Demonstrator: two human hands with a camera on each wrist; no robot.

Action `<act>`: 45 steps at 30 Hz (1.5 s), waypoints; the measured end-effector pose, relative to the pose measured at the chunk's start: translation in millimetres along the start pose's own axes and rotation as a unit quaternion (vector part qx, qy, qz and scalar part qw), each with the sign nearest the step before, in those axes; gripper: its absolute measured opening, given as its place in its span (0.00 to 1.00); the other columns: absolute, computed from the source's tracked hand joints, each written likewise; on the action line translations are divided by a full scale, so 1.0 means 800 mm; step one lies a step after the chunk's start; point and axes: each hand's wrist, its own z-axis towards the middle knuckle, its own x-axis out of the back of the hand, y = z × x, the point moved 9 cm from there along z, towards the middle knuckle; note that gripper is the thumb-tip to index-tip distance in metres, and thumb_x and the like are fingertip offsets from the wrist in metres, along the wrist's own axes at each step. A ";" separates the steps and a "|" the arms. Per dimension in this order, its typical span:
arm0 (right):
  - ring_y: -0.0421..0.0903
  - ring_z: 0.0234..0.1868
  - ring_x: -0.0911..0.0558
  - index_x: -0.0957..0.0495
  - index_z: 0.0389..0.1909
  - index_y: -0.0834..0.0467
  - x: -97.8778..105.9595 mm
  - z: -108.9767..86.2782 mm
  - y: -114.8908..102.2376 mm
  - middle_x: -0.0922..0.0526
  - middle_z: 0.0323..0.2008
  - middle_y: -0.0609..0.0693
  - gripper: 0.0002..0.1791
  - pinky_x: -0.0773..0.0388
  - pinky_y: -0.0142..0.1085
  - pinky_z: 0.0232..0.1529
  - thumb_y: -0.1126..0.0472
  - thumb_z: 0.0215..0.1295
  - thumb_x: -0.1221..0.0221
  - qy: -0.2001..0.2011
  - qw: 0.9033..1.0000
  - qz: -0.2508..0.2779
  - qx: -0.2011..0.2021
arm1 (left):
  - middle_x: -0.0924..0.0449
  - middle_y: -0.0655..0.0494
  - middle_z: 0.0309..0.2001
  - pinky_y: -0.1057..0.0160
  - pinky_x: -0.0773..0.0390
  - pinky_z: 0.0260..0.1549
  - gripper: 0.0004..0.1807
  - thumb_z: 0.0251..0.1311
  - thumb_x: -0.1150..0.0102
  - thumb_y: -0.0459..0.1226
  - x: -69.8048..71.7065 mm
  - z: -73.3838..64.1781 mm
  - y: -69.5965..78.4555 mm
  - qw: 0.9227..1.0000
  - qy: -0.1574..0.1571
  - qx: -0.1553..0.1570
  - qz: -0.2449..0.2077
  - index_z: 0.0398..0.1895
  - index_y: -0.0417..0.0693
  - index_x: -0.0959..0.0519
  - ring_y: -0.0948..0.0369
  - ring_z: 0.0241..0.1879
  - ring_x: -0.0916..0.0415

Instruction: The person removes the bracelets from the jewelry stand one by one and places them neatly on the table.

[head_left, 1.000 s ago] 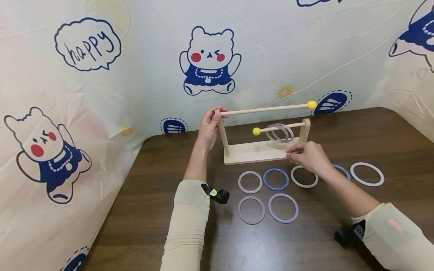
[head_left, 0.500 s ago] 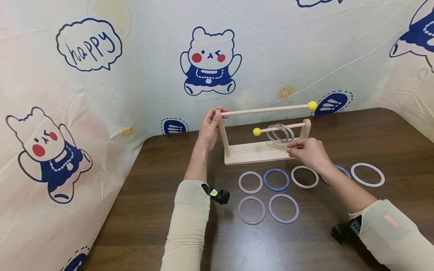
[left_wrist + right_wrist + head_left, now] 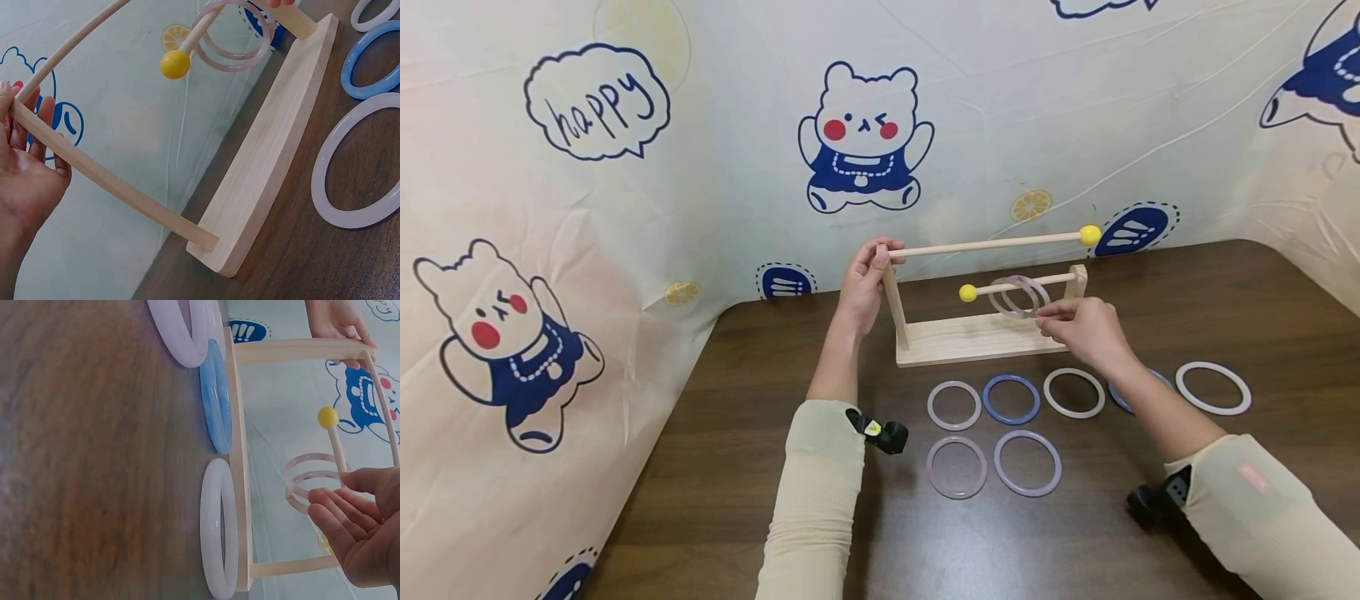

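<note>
My left hand (image 3: 862,287) holds the top of the left post of a wooden ring stand (image 3: 970,337), thumb in front and fingers behind, as the left wrist view shows. A rod with a yellow ball end runs right from that post. Pale pinkish rings (image 3: 1019,297) hang on the lower rod, which has its own yellow ball (image 3: 967,292). By the right side of these rings is my right hand (image 3: 1086,329). The right wrist view shows its thumb (image 3: 365,480) and fingers apart and relaxed; whether a fingertip touches a ring I cannot tell.
Several loose rings lie on the brown table (image 3: 730,467) in front of the stand, among them a blue ring (image 3: 1011,422), a white ring (image 3: 1213,410) and a lilac ring (image 3: 1027,493). A patterned cloth (image 3: 730,150) hangs behind and beside the table.
My right hand has risen slightly from beside the stand's base to the right edge of the hanging rings. The left hand, the stand and the loose rings have stayed in place.
</note>
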 end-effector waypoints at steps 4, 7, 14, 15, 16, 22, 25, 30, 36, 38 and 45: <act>0.43 0.28 0.17 0.19 0.41 0.67 0.003 0.002 0.002 0.16 0.30 0.60 0.13 0.28 0.28 0.22 0.61 0.61 0.41 0.013 1.000 0.016 -0.014 | 0.22 0.62 0.42 0.61 0.38 0.49 0.08 0.68 0.56 0.36 -0.001 0.000 0.001 1.000 0.000 0.000 -0.004 0.41 0.55 0.26 0.62 0.42 0.26; 0.43 0.29 0.19 0.19 0.41 0.66 0.007 0.003 0.002 0.16 0.31 0.61 0.13 0.31 0.28 0.22 0.61 0.60 0.41 0.035 0.999 0.016 -0.016 | 0.21 0.62 0.42 0.57 0.40 0.52 0.08 0.68 0.56 0.35 -0.001 -0.001 0.001 1.000 -0.002 -0.002 -0.008 0.41 0.55 0.26 0.62 0.42 0.26; 0.54 0.37 0.19 0.18 0.40 0.66 0.014 0.003 -0.002 0.17 0.35 0.62 0.14 0.33 0.32 0.22 0.60 0.59 0.39 0.069 0.997 -0.016 0.004 | 0.21 0.62 0.42 0.54 0.42 0.54 0.08 0.69 0.56 0.35 -0.001 0.000 0.000 1.000 -0.004 -0.005 -0.010 0.40 0.56 0.26 0.62 0.42 0.26; 0.54 0.37 0.19 0.18 0.40 0.66 0.014 0.004 -0.001 0.17 0.35 0.62 0.14 0.34 0.32 0.22 0.60 0.59 0.39 0.071 0.997 -0.018 0.005 | 0.21 0.62 0.42 0.53 0.42 0.54 0.08 0.69 0.56 0.35 -0.001 0.000 0.000 1.000 -0.005 -0.005 -0.010 0.40 0.56 0.26 0.62 0.42 0.26; 0.54 0.36 0.19 0.18 0.40 0.66 0.013 0.004 -0.001 0.17 0.35 0.62 0.13 0.34 0.32 0.21 0.60 0.59 0.39 0.072 0.997 -0.021 0.007 | 0.22 0.62 0.42 0.53 0.42 0.55 0.08 0.69 0.56 0.35 -0.001 0.000 0.000 1.000 -0.005 -0.005 -0.010 0.41 0.56 0.26 0.62 0.42 0.26; 0.52 0.32 0.19 0.18 0.40 0.67 0.004 0.011 -0.001 0.17 0.34 0.62 0.13 0.35 0.33 0.18 0.62 0.59 0.39 0.063 0.997 -0.031 0.023 | 0.22 0.62 0.42 0.51 0.44 0.56 0.08 0.68 0.56 0.36 0.000 -0.001 0.000 1.000 -0.006 -0.007 -0.009 0.41 0.56 0.26 0.62 0.42 0.26; 0.56 0.35 0.18 0.19 0.40 0.68 -0.001 0.014 -0.004 0.17 0.34 0.62 0.13 0.33 0.34 0.20 0.63 0.58 0.38 0.055 0.997 -0.035 0.032 | 0.22 0.61 0.42 0.49 0.45 0.57 0.08 0.68 0.56 0.36 -0.001 -0.001 0.000 1.000 -0.007 -0.007 -0.009 0.41 0.55 0.26 0.62 0.42 0.26; 0.58 0.38 0.19 0.20 0.41 0.69 -0.006 0.019 -0.010 0.18 0.35 0.63 0.14 0.29 0.38 0.27 0.63 0.59 0.39 0.047 0.998 -0.037 0.033 | 0.22 0.61 0.43 0.52 0.43 0.56 0.08 0.69 0.56 0.35 0.000 -0.001 0.000 1.000 -0.006 -0.004 -0.007 0.41 0.55 0.26 0.62 0.43 0.26; 0.53 0.33 0.20 0.19 0.40 0.68 -0.008 0.022 -0.013 0.17 0.35 0.62 0.13 0.34 0.37 0.22 0.63 0.59 0.39 0.049 0.998 -0.038 0.028 | 0.22 0.61 0.43 0.58 0.40 0.52 0.09 0.69 0.57 0.34 0.000 0.000 0.000 1.000 -0.006 -0.004 -0.006 0.42 0.54 0.26 0.62 0.43 0.26; 0.51 0.31 0.21 0.18 0.39 0.67 -0.009 0.023 -0.011 0.17 0.34 0.62 0.12 0.35 0.37 0.21 0.63 0.58 0.39 0.053 0.998 -0.037 0.027 | 0.22 0.61 0.43 0.55 0.42 0.55 0.08 0.69 0.57 0.34 0.000 0.000 0.000 1.000 -0.007 -0.004 -0.006 0.42 0.54 0.26 0.62 0.43 0.26; 0.50 0.30 0.22 0.18 0.39 0.67 -0.010 0.024 -0.009 0.17 0.34 0.62 0.11 0.35 0.36 0.21 0.63 0.58 0.40 0.060 0.997 -0.033 0.021 | 0.22 0.61 0.42 0.44 0.51 0.59 0.08 0.69 0.56 0.34 0.000 0.001 0.000 1.000 -0.010 -0.008 -0.018 0.42 0.53 0.26 0.62 0.42 0.26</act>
